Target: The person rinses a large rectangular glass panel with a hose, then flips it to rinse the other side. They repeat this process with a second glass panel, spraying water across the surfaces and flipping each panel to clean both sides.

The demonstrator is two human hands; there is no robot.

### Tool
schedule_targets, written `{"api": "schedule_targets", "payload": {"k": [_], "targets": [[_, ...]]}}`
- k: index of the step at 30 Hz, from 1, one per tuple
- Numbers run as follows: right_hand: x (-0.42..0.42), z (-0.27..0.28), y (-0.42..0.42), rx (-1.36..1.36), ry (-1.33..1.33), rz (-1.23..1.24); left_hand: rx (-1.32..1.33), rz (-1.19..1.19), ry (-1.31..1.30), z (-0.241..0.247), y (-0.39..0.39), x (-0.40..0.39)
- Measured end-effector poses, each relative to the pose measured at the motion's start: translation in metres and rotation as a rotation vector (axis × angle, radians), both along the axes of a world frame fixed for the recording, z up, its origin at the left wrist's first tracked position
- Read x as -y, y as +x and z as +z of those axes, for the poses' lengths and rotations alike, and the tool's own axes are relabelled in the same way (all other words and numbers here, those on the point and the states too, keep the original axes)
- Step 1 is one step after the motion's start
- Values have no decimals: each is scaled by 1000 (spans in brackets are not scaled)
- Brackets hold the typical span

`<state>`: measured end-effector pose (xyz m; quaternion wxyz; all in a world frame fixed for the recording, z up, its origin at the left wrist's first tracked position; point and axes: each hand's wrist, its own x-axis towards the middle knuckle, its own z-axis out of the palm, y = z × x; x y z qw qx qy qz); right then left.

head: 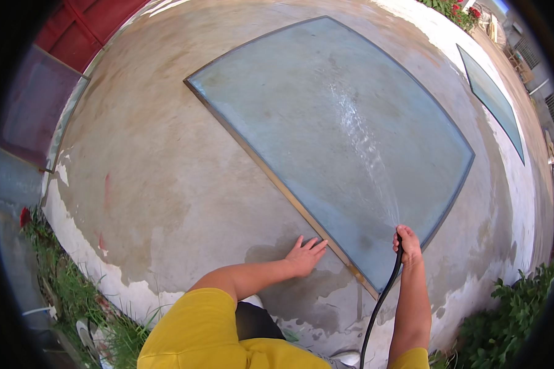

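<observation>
A large framed glass panel (277, 110) lies before me on wet concrete, its surface bluish and see-through. Along its near left side runs a brown frame edge (284, 189). My right hand (407, 244) grips a black hose (382, 302) close to its end, above the panel's lower right part. From there a spray of water (358, 133) shoots away across the glass. My left hand (306, 258) is spread, palm down, with its fingertips at the brown frame edge. Whether they press on it cannot be told.
Green shrubs (503, 318) grow at the lower right, and grass (74, 276) at the lower left. Another glass pane (494, 101) lies at the right. A panel (41, 106) stands by a red metal gate (83, 32) at the upper left. Wet patches mark the concrete floor (134, 193).
</observation>
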<state>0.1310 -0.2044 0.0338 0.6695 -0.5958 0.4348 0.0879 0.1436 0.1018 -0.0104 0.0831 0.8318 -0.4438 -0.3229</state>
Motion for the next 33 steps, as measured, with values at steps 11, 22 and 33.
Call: {"api": "schedule_targets", "payload": {"k": [11,22,33], "targets": [[3,12,-2,53,-57,-40,21,-27,16,3,1,0],[-48,7,9,-18,14,129,43,-35,7,1,0,-1],[-87,12,11,-14,115,289,34,-34,10,-2,-1,0]]}}
